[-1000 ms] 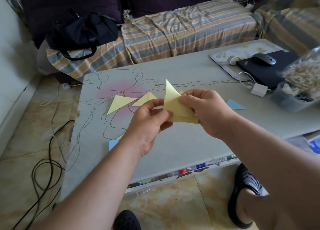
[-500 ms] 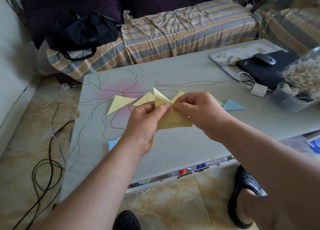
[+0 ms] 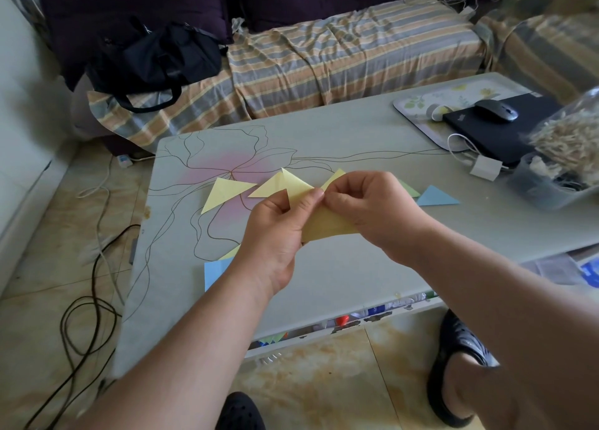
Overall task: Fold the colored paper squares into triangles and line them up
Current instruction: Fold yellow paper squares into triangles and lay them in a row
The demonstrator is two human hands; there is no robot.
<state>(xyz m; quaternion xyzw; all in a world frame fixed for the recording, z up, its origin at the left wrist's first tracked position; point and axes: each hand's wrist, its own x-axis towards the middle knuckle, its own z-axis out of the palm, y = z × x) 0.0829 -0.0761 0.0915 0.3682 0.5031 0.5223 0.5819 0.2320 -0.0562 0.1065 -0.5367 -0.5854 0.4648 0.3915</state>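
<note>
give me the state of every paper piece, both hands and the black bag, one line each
yellow paper: held above the table, partly folded
left hand: pinches the yellow paper
right hand: pinches the yellow paper
yellow triangle: folded, flat on the table
second yellow triangle: folded, flat
blue triangle: folded, flat
blue paper: flat, partly hidden by the left arm
black bag: slumped on the sofa

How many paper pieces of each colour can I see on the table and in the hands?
Yellow: 5 (three yellow triangles, the held sheet pinched by the left hand and right hand, and a half-hidden yellow corner)
Green: 1 (green piece, mostly hidden)
Blue: 2 (blue triangle, blue sheet)
Total: 8
</note>
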